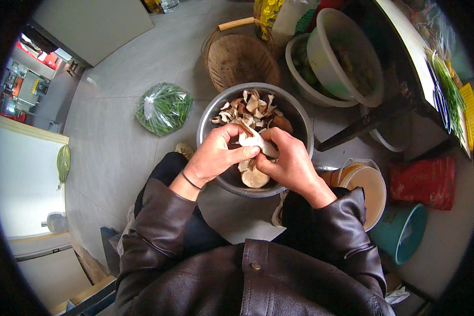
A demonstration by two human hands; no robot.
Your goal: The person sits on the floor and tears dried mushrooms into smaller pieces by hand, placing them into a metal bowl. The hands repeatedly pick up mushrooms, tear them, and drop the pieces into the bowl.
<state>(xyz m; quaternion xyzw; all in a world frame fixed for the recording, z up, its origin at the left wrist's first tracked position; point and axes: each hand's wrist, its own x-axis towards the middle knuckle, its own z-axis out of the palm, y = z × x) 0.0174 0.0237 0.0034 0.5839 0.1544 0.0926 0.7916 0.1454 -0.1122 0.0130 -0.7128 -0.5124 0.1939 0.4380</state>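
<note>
Over a round metal basin (256,194), my left hand (223,152) and my right hand (290,162) both grip a pale mushroom (252,140). My left thumb lies on its near side, and my right fingers pinch its right end. Torn mushroom pieces (254,104) are heaped in the far part of the basin. A brown mushroom cap (282,124) rests at the heap's right. Below my hands, a pale tan mushroom (254,177) lies in the near part of the basin. My hands hide the middle of the basin.
A plastic bag of green vegetables (164,108) sits on the floor at the left. Beyond the basin stands a wicker basket (241,59). Large plastic basins (318,59) are at the back right. A cream bucket (365,189), a red container (422,181) and a teal bucket (403,233) stand at the right.
</note>
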